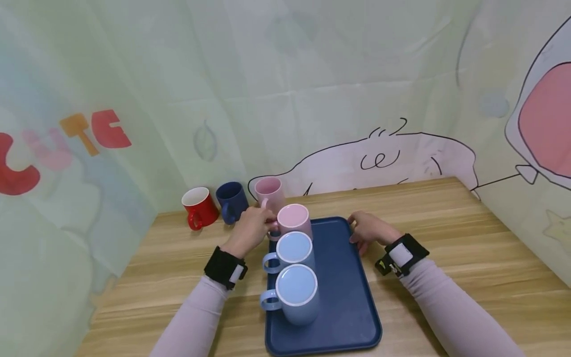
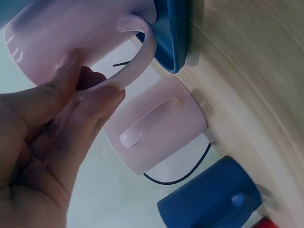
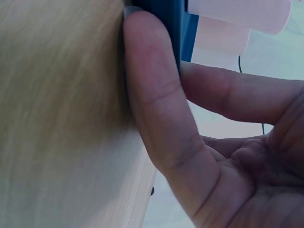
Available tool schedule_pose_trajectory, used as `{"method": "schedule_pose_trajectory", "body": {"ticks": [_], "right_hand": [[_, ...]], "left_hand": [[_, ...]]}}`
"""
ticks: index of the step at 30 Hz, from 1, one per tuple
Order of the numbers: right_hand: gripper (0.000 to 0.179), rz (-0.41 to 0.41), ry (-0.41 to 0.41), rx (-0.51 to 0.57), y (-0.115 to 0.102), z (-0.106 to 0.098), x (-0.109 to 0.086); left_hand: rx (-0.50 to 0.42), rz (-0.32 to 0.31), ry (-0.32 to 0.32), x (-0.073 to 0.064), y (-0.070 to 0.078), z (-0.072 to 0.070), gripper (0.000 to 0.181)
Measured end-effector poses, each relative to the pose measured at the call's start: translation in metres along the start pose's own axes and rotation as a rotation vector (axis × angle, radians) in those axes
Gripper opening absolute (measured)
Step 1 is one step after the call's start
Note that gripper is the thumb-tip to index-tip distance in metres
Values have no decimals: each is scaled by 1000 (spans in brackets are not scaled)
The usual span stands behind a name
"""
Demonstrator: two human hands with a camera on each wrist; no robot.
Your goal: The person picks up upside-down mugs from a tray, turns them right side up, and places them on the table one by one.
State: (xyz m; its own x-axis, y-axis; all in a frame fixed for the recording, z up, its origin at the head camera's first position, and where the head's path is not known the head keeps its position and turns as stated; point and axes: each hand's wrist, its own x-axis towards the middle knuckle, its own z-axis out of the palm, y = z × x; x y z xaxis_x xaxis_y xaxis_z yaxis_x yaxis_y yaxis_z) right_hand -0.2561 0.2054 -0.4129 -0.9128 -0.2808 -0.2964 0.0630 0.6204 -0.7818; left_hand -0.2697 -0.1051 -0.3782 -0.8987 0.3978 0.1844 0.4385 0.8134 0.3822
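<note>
My left hand [image 1: 252, 228] pinches the handle of an upside-down pink mug [image 1: 293, 217] at the far left corner of the dark blue tray [image 1: 341, 292]. In the left wrist view the thumb and fingers close on that handle [image 2: 137, 66]. Nearer along the tray's left side stand two light blue mugs, one in the middle [image 1: 294, 247] and one in front [image 1: 297, 285], both bottom up with handles pointing left. At the tray's far right corner my right hand [image 1: 371, 229] grips the rim, with a finger low along its outer side in the right wrist view.
Behind the tray, a second pink mug [image 1: 269, 191] stands upright by the wall cloth [image 1: 348, 99]. To its left are a dark blue mug [image 1: 232, 201] and a red mug [image 1: 200, 207] with a white inside. The wooden table [image 1: 446, 238] meets the cloth at the back.
</note>
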Motion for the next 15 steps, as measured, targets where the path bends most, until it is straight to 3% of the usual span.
{"method": "schedule_pose_trajectory", "body": {"ticks": [8,15], "right_hand": [[53,-20,2,-3,-4,4,2],[51,-16,14,-25,-1,2,-2]], "left_hand": [[-81,7,88,-4,-10,-3,13],[-104,15,117,2,-6,-7,16]]}}
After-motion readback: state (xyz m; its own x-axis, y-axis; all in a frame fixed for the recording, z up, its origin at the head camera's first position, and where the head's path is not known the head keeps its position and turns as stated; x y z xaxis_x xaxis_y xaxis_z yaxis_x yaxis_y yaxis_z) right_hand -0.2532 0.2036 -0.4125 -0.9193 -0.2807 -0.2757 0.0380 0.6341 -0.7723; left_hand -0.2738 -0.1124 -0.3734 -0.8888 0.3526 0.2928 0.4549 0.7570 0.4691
